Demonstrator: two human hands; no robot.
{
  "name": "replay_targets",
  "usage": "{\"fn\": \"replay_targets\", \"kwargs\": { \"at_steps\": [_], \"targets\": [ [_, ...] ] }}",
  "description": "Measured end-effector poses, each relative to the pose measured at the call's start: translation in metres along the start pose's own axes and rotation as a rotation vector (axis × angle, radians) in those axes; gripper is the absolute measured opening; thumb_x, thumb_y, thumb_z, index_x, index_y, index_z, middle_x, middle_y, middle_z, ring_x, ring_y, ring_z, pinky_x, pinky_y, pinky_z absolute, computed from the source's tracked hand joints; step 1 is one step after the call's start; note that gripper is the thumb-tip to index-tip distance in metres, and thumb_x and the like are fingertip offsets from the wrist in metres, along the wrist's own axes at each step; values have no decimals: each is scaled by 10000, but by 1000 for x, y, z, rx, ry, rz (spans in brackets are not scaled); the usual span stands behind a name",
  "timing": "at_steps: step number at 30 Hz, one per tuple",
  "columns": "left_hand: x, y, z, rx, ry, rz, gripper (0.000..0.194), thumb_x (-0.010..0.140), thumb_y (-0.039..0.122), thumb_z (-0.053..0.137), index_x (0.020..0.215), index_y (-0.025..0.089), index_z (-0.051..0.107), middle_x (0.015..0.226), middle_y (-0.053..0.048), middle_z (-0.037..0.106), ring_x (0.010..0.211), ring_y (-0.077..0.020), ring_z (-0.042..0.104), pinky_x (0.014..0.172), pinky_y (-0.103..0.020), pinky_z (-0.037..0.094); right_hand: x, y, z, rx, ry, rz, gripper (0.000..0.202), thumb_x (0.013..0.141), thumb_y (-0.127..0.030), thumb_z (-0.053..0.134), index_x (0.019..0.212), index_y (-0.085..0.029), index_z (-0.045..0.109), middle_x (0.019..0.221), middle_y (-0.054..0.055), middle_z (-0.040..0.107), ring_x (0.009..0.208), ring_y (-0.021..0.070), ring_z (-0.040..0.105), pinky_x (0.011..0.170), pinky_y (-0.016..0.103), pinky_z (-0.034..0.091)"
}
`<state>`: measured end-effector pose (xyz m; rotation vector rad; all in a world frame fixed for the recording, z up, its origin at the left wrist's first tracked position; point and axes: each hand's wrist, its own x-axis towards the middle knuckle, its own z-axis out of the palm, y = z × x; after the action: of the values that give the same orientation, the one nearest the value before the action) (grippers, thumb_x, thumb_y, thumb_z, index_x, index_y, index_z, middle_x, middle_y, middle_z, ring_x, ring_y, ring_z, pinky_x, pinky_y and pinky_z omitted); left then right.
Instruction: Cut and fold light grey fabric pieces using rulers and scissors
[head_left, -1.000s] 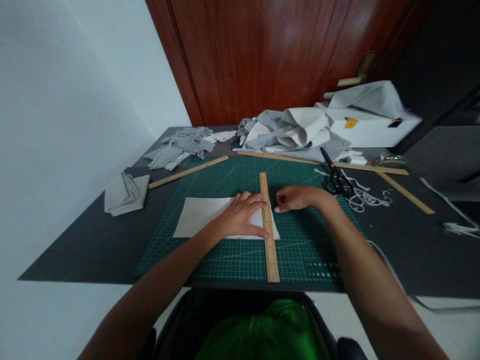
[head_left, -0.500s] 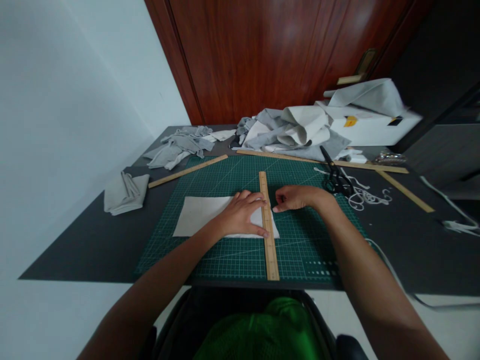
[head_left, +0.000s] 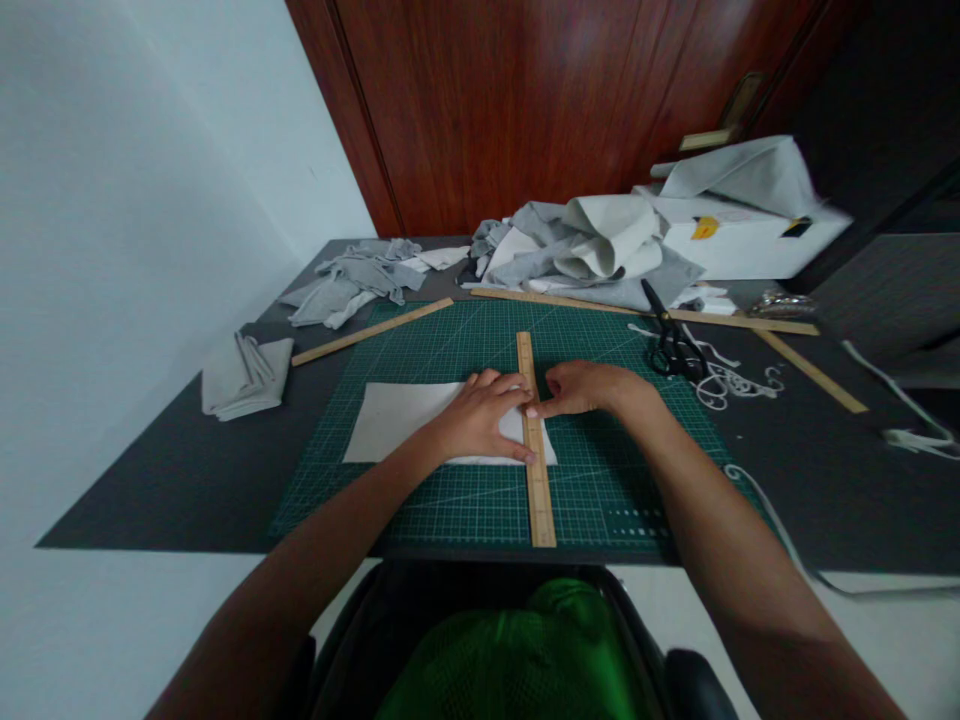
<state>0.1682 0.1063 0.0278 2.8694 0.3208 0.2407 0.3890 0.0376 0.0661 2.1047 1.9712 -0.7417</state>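
Note:
My left hand [head_left: 487, 415] lies with fingers spread across a white cloth piece [head_left: 401, 412], its fingertips and thumb pressing on a wooden ruler [head_left: 540, 500]. The ruler lies front to back over the right end of the cloth, and a narrow strip of cloth shows past it. Just right of the ruler is my right hand [head_left: 581, 388], its fingers curled in and one fingertip touching the ruler's edge near my left fingers. Whatever it may hold is hidden. Under all of this is a green gridded cutting mat [head_left: 450, 515].
Black scissors [head_left: 675, 350] and white cord [head_left: 724, 380] lie to the right. A long wooden ruler [head_left: 562, 299] crosses the back, before heaped grey and white cloth [head_left: 540, 245] and a white box [head_left: 739, 240]. Folded cloth [head_left: 247, 380] and another ruler [head_left: 371, 332] are at the left.
My right hand has moved slightly left, so a fingertip now meets the ruler. My left hand, the ruler and the cloth keep their places; the view has tilted slightly.

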Motion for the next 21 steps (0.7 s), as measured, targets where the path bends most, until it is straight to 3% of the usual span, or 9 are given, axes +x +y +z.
{"fn": "replay_targets", "kwargs": {
  "at_steps": [15,21],
  "targets": [
    [1,6,-9,1,-4,25,746,717,765,781,1236,246,647,1396,-71,586,1149,-307,516,957,-423,399,-8,-18,-2,-42,12,120,740,801,-791,641,1179,-161,723,1205,182,743,1013,352,731,771,391,542],
    [8,12,-22,-28,-17,2,442,808,624,792,1008,243,693,1209,-10,669,1060,-241,587,921,-371,438,-11,-23,-2,-47,20,121,725,805,-773,646,1190,-163,713,1240,181,734,1063,352,726,791,387,545]
  ]
}}
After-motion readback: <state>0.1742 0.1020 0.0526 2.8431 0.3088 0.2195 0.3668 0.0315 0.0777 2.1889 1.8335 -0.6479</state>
